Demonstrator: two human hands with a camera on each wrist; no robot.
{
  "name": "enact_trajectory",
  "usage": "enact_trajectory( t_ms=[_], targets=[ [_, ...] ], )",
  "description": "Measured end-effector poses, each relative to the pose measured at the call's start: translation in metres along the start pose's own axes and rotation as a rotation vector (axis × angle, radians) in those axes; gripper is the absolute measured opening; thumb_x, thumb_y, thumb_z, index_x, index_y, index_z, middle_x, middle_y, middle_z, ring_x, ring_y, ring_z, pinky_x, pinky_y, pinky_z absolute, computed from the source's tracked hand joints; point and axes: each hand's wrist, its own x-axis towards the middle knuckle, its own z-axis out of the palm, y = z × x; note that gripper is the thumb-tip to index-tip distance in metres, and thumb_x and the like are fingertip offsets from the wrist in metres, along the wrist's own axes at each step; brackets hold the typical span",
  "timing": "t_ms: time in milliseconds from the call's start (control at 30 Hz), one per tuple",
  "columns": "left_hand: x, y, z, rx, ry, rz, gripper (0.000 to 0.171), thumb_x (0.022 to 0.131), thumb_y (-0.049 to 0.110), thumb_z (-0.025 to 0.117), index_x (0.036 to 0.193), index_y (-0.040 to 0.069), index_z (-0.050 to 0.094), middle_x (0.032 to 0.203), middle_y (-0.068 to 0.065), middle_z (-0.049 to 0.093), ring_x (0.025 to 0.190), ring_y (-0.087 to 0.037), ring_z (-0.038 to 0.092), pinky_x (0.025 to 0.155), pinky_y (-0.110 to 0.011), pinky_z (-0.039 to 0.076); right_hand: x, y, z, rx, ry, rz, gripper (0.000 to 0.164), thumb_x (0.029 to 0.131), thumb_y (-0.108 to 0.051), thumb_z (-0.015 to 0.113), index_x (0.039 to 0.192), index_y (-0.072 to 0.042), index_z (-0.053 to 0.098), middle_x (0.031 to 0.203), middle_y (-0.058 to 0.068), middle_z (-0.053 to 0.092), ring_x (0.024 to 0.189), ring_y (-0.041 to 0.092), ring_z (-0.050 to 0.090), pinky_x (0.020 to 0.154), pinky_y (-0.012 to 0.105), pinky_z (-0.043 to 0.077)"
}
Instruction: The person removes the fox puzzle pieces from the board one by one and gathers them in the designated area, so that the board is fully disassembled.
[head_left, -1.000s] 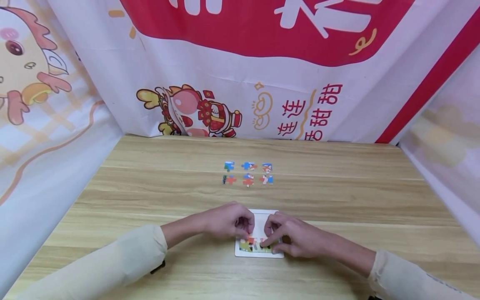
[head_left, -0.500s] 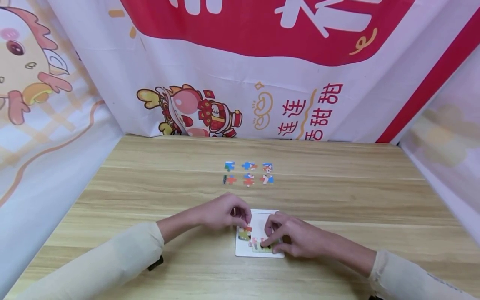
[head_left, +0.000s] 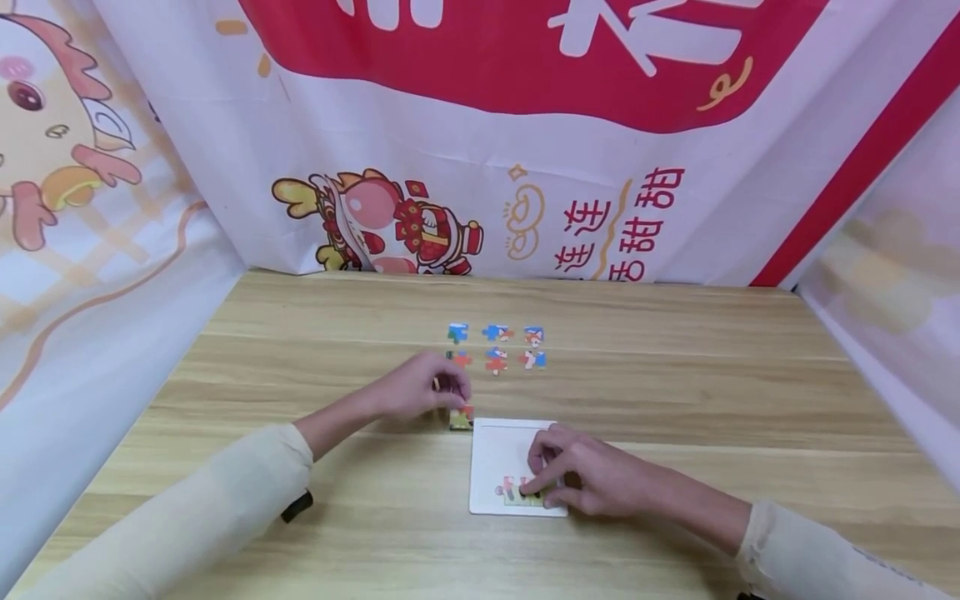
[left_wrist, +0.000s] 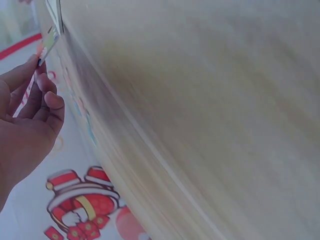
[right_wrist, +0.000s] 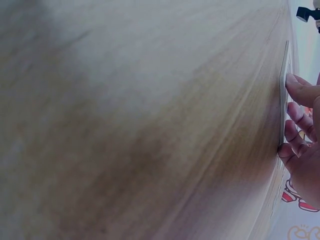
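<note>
My left hand pinches a jigsaw piece between thumb and fingertips, just off the upper left corner of a white puzzle tray. The left wrist view shows that piece tilted at the fingertips, green and orange on its face. On the tray, my right hand rests with bent fingers, its fingertips touching joined jigsaw pieces near the bottom edge; the hand covers part of them. Seen from the right wrist, the thumb and fingers of the right hand lie along the edge of the tray.
Several loose jigsaw pieces lie in two rows beyond the tray on the wooden table. The lower left piece is partly behind the left hand. Printed cloth hangs at the back and both sides.
The left hand has lifted its jigsaw piece away from the joined pieces and carried it up and left, off the tray. The right hand has stayed in place.
</note>
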Motion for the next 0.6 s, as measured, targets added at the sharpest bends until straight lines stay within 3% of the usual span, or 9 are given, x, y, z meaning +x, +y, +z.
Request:
enact_trajectory(
  t_ms=[167,367,600],
  targets=[
    [0.004,-0.01,-0.009,0.011,0.041,-0.052,0.002,0.095,0.006,0.073,0.096,0.007,0.075,0.09,0.001,0.068,0.084,-0.016,0.059,0.074,-0.029,0.052,0.0,0.0,-0.002,0.005,-0.002,0.013,0.027,0.089,-0.01,0.082,0.114,-0.021,0.081,0.103,-0.012,0.055,0.093,0.005,0.046,0.078,0.019,0.046],
    [0.013,-0.019,-0.015,0.071,0.06,-0.049,0.004,0.094,0.006,0.075,0.095,0.002,0.074,0.087,0.0,0.069,0.08,-0.015,0.06,0.074,-0.028,0.052,0.0,0.0,-0.001,0.008,0.004,0.01,0.028,0.088,-0.01,0.082,0.113,-0.021,0.082,0.102,-0.013,0.055,0.093,0.005,0.046,0.078,0.019,0.045],
    [0.02,-0.025,-0.015,0.132,0.078,-0.06,0.004,0.093,0.004,0.076,0.089,0.005,0.075,0.082,0.0,0.068,0.076,-0.014,0.056,0.071,-0.027,0.049,0.0,0.0,0.0,0.01,-0.002,0.017,0.028,0.088,-0.009,0.082,0.113,-0.021,0.082,0.102,-0.013,0.055,0.093,0.005,0.046,0.078,0.019,0.045]
  ],
)
